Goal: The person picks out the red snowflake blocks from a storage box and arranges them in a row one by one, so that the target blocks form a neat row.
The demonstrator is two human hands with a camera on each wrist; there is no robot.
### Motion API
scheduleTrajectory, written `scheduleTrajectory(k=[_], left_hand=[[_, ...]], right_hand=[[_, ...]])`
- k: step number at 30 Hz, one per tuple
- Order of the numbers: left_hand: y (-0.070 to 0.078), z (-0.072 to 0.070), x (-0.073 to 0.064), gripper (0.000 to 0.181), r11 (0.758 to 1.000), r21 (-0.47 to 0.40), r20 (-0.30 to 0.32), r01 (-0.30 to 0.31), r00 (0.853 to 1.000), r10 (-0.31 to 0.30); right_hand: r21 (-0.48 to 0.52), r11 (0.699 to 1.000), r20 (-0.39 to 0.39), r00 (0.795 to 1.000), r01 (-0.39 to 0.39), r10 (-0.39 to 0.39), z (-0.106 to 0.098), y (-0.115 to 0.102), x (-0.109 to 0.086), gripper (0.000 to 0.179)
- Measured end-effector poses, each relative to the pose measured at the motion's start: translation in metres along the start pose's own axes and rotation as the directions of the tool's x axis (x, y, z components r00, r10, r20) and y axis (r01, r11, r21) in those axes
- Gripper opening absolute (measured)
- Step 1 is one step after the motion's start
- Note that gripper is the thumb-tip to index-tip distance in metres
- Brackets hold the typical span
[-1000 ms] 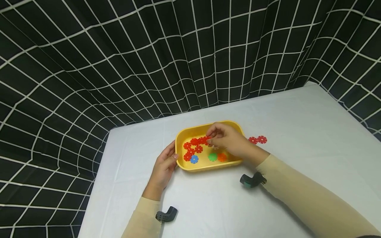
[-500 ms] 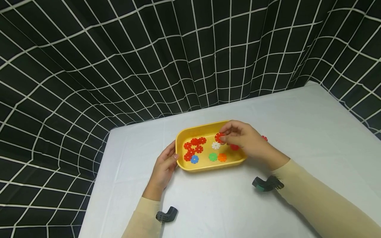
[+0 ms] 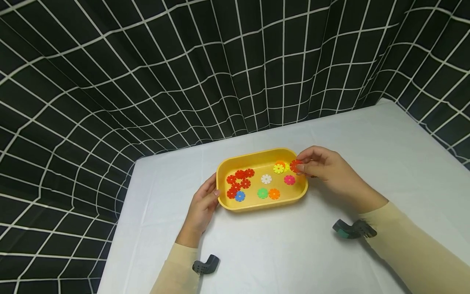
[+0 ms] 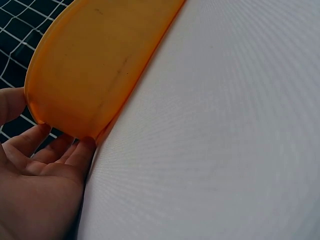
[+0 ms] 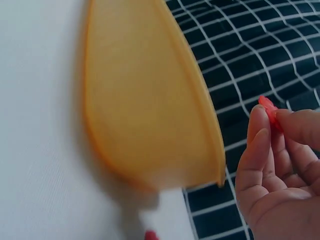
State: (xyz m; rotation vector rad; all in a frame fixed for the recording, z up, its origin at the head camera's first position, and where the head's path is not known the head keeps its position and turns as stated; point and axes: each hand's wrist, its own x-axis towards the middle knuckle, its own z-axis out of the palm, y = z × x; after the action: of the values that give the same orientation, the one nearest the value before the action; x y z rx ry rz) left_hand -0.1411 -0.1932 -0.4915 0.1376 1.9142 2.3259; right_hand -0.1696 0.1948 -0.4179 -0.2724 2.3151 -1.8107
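My left hand (image 3: 201, 206) grips the left end of a yellow plastic basin (image 3: 257, 207), thumb at the rim and fingers against the outer wall. The left wrist view shows those fingertips (image 4: 82, 147) on the basin's end. Between thumb and fingers of my right hand (image 3: 327, 167) is a red notched snowflake disc (image 3: 295, 165), raised over the basin's right rim. That same disc (image 5: 270, 111) appears edge-on in the right wrist view. Inside the basin, red discs (image 3: 241, 174) cluster at the left beside a blue disc (image 3: 240, 196).
A white disc (image 3: 266, 179), a green disc (image 3: 262, 193), an orange disc (image 3: 274, 194), a pink disc (image 3: 289, 180) and a yellow disc (image 3: 278, 168) lie spread in the basin. The white tablecloth (image 3: 257, 253) ends at a black gridded curtain (image 3: 235, 73).
My right hand has carried the red disc rightward from the red cluster to the right rim, uncovering the white, pink and yellow discs. The left hand stays put.
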Motion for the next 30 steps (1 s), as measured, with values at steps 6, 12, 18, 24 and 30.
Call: scheduleTrajectory(k=[6,12,18,24,30], left_hand=[[-0.001,0.001,0.000,0.058,1.000,-0.015,0.006,-0.005,1.000,0.005],[-0.002,0.000,0.000,0.057,1.000,-0.021,0.006,-0.002,1.000,0.002],[-0.001,0.000,0.000,0.057,1.000,-0.013,-0.003,0.003,1.000,-0.003],[0.000,-0.001,0.000,0.059,1.000,-0.011,0.009,0.002,1.000,-0.002],[0.000,-0.001,0.000,0.059,1.000,-0.005,0.013,0.003,1.000,-0.003]], right_hand=[[-0.023,1.000,-0.040,0.999,-0.013,0.012,-0.022,0.018,-0.008,0.031],[-0.077,0.996,-0.108,0.993,-0.049,0.041,-0.042,0.042,-0.011,0.036],[-0.124,0.985,-0.175,0.980,-0.121,0.099,-0.056,0.060,-0.007,0.038],[-0.206,0.964,-0.237,0.964,-0.171,0.120,-0.068,0.074,-0.006,0.041],[-0.299,0.933,-0.266,0.956,-0.201,0.120,-0.077,0.083,-0.006,0.043]])
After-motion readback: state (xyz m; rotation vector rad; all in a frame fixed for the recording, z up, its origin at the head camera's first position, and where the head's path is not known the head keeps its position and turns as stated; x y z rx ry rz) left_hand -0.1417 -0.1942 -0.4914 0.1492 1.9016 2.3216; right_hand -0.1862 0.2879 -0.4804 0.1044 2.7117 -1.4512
